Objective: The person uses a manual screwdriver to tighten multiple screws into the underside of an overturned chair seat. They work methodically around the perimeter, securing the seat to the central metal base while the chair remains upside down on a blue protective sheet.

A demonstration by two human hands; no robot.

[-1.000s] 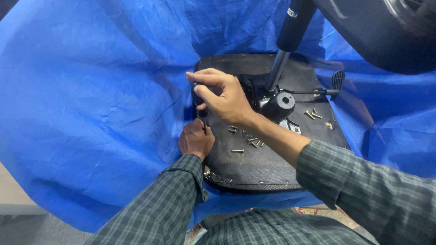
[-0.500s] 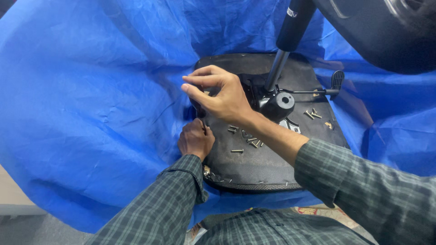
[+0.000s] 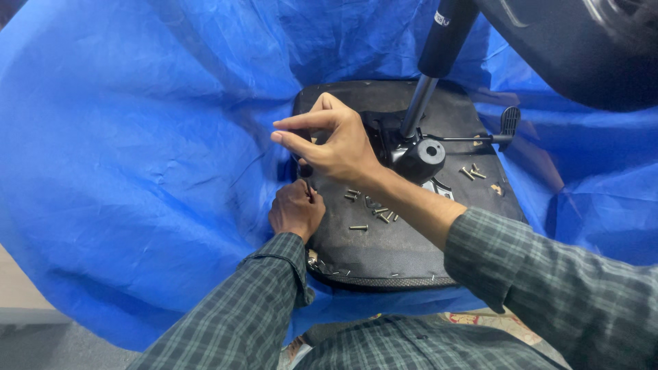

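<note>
on the left edge of the upturned black chair seat base (image 3: 404, 253), wrapped in blue plastic sheeting (image 3: 137, 171): left hand (image 3: 296, 211) clenched around something unseen, right hand (image 3: 336, 144) hovering just above, thumb and forefinger pinched together, contents impossible to tell. small loose silver screws (image 3: 373, 209) scattered near the black gas-lift cylinder (image 3: 439, 48).

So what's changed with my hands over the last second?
The right hand lifted off the seat underside and drew left, fingers now pinched together above the left hand; whether it holds anything cannot be told. The left hand stayed fisted at the seat's left edge. The loose screws and the gas cylinder did not move.
</note>
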